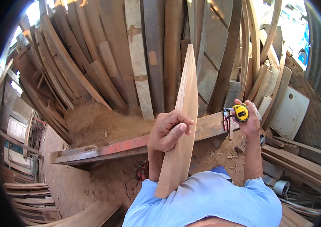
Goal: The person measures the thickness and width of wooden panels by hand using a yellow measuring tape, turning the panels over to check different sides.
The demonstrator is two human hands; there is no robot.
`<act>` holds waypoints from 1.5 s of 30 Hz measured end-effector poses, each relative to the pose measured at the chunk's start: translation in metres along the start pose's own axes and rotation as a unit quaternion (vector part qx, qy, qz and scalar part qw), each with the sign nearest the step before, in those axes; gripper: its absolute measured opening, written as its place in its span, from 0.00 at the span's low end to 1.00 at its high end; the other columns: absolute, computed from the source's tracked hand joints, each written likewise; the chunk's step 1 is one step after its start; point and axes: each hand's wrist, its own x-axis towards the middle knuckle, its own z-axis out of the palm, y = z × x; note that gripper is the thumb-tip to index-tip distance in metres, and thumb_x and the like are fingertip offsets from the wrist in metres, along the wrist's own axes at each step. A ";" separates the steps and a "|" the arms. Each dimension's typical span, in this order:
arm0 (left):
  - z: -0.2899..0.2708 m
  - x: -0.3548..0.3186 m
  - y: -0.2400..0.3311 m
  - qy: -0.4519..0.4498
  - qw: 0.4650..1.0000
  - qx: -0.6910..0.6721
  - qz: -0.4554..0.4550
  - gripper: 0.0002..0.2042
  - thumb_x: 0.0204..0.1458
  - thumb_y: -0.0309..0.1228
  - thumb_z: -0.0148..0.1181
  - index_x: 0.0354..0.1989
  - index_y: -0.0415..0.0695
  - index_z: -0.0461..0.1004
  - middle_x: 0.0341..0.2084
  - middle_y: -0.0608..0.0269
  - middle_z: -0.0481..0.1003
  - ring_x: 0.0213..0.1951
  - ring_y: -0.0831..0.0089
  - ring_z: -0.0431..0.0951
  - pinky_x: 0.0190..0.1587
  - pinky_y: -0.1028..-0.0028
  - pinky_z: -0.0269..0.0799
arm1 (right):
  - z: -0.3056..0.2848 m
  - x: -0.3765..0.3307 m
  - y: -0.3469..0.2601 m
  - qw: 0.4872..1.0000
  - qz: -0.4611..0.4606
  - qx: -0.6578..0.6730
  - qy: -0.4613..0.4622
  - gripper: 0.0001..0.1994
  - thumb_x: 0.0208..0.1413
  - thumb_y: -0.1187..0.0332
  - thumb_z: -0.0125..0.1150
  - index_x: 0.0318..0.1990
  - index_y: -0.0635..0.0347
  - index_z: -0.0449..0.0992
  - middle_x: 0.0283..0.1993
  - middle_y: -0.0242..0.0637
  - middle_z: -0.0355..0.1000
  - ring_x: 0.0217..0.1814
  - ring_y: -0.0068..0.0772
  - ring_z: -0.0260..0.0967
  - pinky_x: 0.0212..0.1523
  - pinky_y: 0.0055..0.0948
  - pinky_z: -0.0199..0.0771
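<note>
My left hand grips a long pale wooden board at its middle, holding it on edge so it points away from me toward the stacked timber. Out to the right, my right hand closes around a yellow and black tape measure, held at about the same height as the left hand and apart from the board. Both forearms rise from my light blue shirt at the bottom of the view.
A long wooden bench with a red painted edge crosses in front of me, with a sawdust heap behind it. Old planks lean against the back wall. More boards lie at the right, and stacked planks at lower left.
</note>
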 end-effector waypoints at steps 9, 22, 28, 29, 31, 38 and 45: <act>0.014 0.002 -0.001 0.053 0.998 -0.010 -0.012 0.12 0.60 0.30 0.60 0.46 0.35 0.72 0.28 0.64 0.77 0.30 0.82 0.75 0.33 0.80 0.70 | 0.191 -0.048 -0.004 0.760 -0.326 -0.475 -0.300 0.32 0.49 0.58 0.70 0.59 0.59 0.63 0.58 0.51 0.67 0.56 0.45 0.70 0.53 0.41 0.73; 0.014 -0.001 -0.013 0.032 0.991 -0.129 -0.030 0.14 0.59 0.33 0.65 0.42 0.38 0.68 0.29 0.69 0.72 0.28 0.87 0.69 0.31 0.83 0.68 | 0.210 -0.057 -0.012 0.653 -0.364 -0.587 -0.309 0.34 0.50 0.60 0.70 0.63 0.57 0.61 0.54 0.50 0.67 0.53 0.52 0.72 0.51 0.43 0.76; 0.017 -0.014 -0.028 0.107 0.977 -0.182 -0.004 0.13 0.59 0.32 0.64 0.42 0.39 0.68 0.36 0.65 0.72 0.34 0.81 0.73 0.41 0.80 0.71 | 0.203 -0.063 -0.055 0.582 -0.173 -0.717 -0.344 0.34 0.43 0.64 0.67 0.62 0.59 0.69 0.49 0.46 0.72 0.47 0.49 0.73 0.50 0.42 0.75; 0.021 -0.013 -0.029 0.125 0.972 -0.196 0.023 0.13 0.59 0.34 0.63 0.42 0.39 0.68 0.37 0.63 0.73 0.38 0.78 0.73 0.45 0.77 0.70 | 0.194 -0.060 -0.064 0.588 -0.157 -0.712 -0.351 0.32 0.44 0.63 0.61 0.61 0.60 0.70 0.44 0.44 0.71 0.44 0.47 0.73 0.45 0.43 0.74; 0.029 -0.005 -0.026 0.160 0.959 -0.219 0.081 0.14 0.60 0.37 0.60 0.43 0.38 0.68 0.38 0.60 0.73 0.45 0.73 0.73 0.53 0.70 0.68 | 0.189 -0.058 -0.084 0.561 -0.165 -0.739 -0.336 0.30 0.47 0.63 0.59 0.61 0.59 0.70 0.41 0.43 0.70 0.40 0.42 0.71 0.44 0.41 0.73; 0.022 -0.015 -0.059 0.137 0.979 0.007 0.152 0.25 0.60 0.55 0.46 0.27 0.44 0.75 0.37 0.54 0.79 0.64 0.52 0.63 0.67 0.51 0.50 | 0.207 -0.018 -0.096 0.499 -0.171 -0.801 -0.283 0.26 0.51 0.58 0.54 0.54 0.66 0.74 0.44 0.55 0.76 0.49 0.55 0.74 0.55 0.46 0.71; 0.034 -0.017 -0.063 0.152 0.978 0.003 0.142 0.27 0.63 0.53 0.42 0.23 0.45 0.75 0.50 0.51 0.74 0.67 0.51 0.59 0.68 0.49 0.49 | 0.223 0.024 -0.076 0.448 -0.087 -0.820 -0.345 0.27 0.52 0.57 0.54 0.54 0.69 0.73 0.47 0.56 0.76 0.52 0.56 0.73 0.58 0.47 0.69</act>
